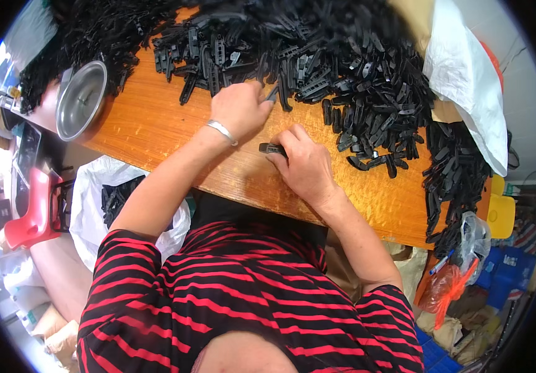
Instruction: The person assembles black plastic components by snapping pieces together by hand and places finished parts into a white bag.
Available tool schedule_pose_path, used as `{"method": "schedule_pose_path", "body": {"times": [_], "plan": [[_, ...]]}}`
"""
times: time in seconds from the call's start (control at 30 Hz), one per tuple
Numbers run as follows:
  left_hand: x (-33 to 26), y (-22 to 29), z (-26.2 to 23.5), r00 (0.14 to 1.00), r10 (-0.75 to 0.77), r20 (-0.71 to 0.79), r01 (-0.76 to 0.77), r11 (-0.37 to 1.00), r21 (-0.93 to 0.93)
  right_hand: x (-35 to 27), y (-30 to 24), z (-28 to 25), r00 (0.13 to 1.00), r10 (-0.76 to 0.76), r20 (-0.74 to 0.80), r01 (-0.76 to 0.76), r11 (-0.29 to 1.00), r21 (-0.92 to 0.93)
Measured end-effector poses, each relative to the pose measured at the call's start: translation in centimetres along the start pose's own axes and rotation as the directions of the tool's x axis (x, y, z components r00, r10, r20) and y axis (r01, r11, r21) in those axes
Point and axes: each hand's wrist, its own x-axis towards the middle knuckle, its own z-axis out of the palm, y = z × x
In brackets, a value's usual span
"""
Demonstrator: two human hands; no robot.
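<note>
Evidently, in the head view, a black plastic clip-like part [272, 148] is clamped between the thumb and fingers of the right hand [305, 163], at the centre of the frame, just above the wooden tabletop [174, 133]. By the left hand [240, 109], a dark grey piece [272, 94] is met at the fingertips, but whether it is gripped cannot be told. For good work, the right-hand part should be held lightly by its end, and one piece only should be separated from the heap of black parts [317, 62] along the upper edge. Care is needed at right of centre, where the reach could be hindered by scattered parts [380, 140]. At upper left, a steel bowl [81, 101] is seen; at upper right, the heap is bordered by a white sack [467, 81].
</note>
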Motion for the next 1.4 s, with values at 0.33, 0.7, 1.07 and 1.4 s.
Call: {"method": "schedule_pose_path", "body": {"times": [0.33,0.7,1.07,1.4], "plan": [[-5.8,-1.5,-2.4,0.927,0.008,0.374,0.323,0.490,-0.810,1.8,-3.3,0.8,0.966,-0.008,-0.257,0.067,0.973,0.222],[-6.4,-1.5,-2.0,0.998,0.060,0.035,-0.008,0.608,-0.794,0.2,-0.7,-2.0,0.908,0.401,0.121,-0.292,0.399,0.869],[-7.7,-0.2,-1.1,0.911,0.017,0.412,0.384,0.333,-0.861,-0.6,0.8,-1.4,0.872,0.442,0.213,-0.453,0.559,0.694],[-7.4,-0.9,1.1,0.951,-0.056,0.305,0.295,0.469,-0.832,0.8,1.9,-1.1,0.879,0.436,0.191,-0.474,0.765,0.436]]}}
